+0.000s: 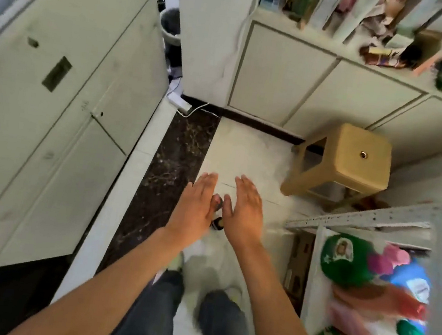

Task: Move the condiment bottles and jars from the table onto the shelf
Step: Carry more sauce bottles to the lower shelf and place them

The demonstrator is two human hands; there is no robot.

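My left hand (196, 203) and my right hand (244, 212) are stretched out side by side over the floor, fingers straight, palms facing each other. Between the palms shows a small dark bottle or jar (218, 223) with a pinkish top; whether the palms press on it I cannot tell. To the lower right is a grey metal shelf (362, 217). It holds green-lidded jars (343, 256) and blurred pink, red and blue containers (396, 277). No table is in view.
A tan plastic stool (350, 161) stands on the tiled floor right of my hands. A tall cream cabinet (52, 117) fills the left. A bin (171, 25) and a power strip (179, 102) lie beyond. Wall cupboards (323, 88) run along the back.
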